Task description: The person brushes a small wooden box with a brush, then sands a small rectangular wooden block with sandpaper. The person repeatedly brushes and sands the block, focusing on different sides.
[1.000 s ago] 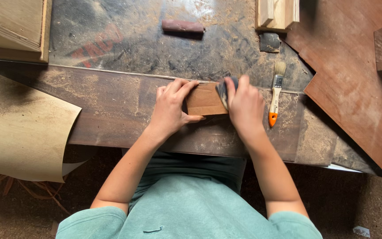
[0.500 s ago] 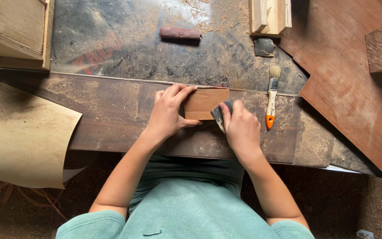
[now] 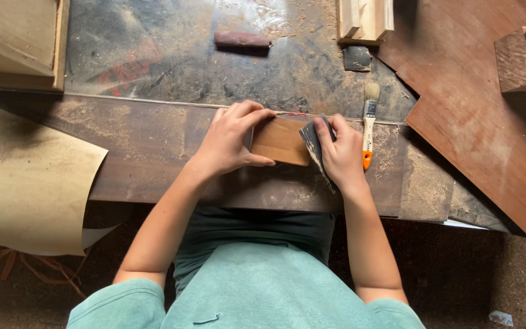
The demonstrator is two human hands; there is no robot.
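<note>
— What were we doing at that moment?

— We were sanding. Our left hand (image 3: 232,139) was closed over the left end of the small wooden block (image 3: 280,141), fingers across its top edge and thumb along the near side, pinning it to the dusty surface (image 3: 141,152). Our right hand (image 3: 341,151) was clamped on a folded piece of dark sandpaper (image 3: 313,145), pressed against the block's right end.

— So where did the block sit?

— Near the front edge of the surface, right before our chest, between both hands. Just beside the right hand lay a small paintbrush (image 3: 369,125) with an orange handle tip, close to the knuckles, though we could not tell whether it touched them.

— What did the next move call for?

— In our judgement, a firm hold with the left hand, and a short, even stroke of the paper along that end, kept clear of the brush.

— And farther off?

— A reddish-brown sanding block (image 3: 242,40), or something like it, lay well beyond; the view was too coarse to be sure. A light wooden box (image 3: 19,42) stood far left, pale timber pieces (image 3: 365,19) at the far edge, and a broad plywood sheet (image 3: 488,128) lay to the right.
</note>
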